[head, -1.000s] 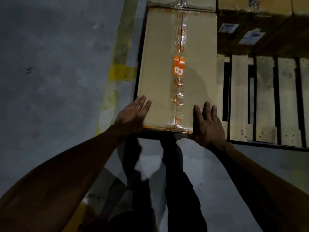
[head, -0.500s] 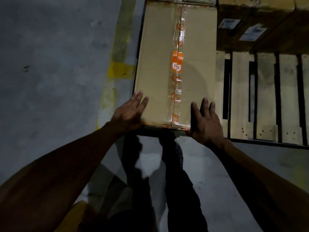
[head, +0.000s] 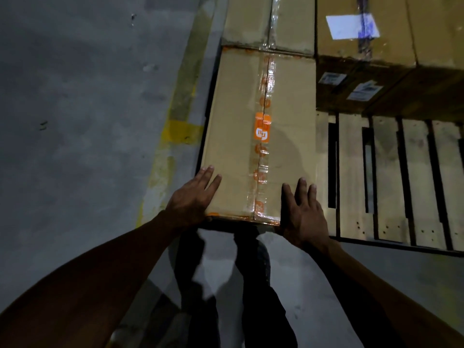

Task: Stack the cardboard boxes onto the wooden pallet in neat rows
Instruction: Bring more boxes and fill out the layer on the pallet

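A: What is changing over this last second?

B: Very little is moving. The long cardboard box [head: 261, 136] is sitting where it was on the left edge of the wooden pallet [head: 386, 182], its far end touching the box behind it [head: 268, 23]. Both hands are staying on its near end, as they were a second ago.

A: So what is that telling us about the task?

B: I am judging that the box is already seated in its row and the person is squaring it up, nudging it flush against the one behind. Bare slats are showing to its right, so more boxes are waiting to go there, in front of the labelled boxes [head: 391, 46].

A: Where is the box lying relative to the fingers?

B: The left hand [head: 193, 197] is resting at the near left corner, its fingers [head: 208, 174] straight and close together, lying flat along the top edge. The right hand [head: 303, 212] is pressing at the near right corner, its fingers [head: 301, 189] straight and slightly spread on the top face. Neither hand is curling round the box; the thumbs are hidden, so I cannot tell whether they are hooking the near face.
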Demonstrator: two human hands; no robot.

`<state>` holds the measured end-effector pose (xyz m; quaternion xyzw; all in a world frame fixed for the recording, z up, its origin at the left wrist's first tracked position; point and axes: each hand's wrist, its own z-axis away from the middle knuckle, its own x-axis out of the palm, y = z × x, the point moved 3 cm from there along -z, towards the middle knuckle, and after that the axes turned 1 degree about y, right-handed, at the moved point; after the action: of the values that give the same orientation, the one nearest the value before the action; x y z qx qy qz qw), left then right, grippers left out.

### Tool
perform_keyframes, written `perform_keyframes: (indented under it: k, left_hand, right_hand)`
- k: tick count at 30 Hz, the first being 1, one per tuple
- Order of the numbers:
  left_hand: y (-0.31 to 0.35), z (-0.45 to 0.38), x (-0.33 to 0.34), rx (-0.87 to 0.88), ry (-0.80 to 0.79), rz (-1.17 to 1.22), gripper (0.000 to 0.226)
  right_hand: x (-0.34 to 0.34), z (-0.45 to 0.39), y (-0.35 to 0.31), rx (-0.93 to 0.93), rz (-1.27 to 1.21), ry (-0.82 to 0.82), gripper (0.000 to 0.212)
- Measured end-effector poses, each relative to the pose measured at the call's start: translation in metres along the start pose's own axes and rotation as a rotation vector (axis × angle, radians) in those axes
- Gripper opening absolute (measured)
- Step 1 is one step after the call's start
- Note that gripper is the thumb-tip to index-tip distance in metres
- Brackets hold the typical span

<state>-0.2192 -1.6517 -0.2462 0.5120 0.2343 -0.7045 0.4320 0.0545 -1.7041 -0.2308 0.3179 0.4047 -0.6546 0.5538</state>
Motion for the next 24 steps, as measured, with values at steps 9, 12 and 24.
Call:
perform_keyframes:
  k: [9, 12, 24]
  left_hand:
    - [0.0, -0.004, -0.002, -0.032, -0.026, 0.007, 0.131]
    - [0.007, -0.004, -0.008, -0.087, -0.13, -0.017, 0.12]
    - [0.047, 0.116, -0.096, -0.301, -0.057, 0.156, 0.064]
  right_hand:
    - [0.001, -0.003, -0.001, 0.018, 0.025, -0.027, 0.121]
    - [-0.002, -0.002, -0.004, 0.051, 0.027, -0.062, 0.117]
    - [-0.075, 0.102, -0.09, 0.125, -0.152, -0.113, 0.056]
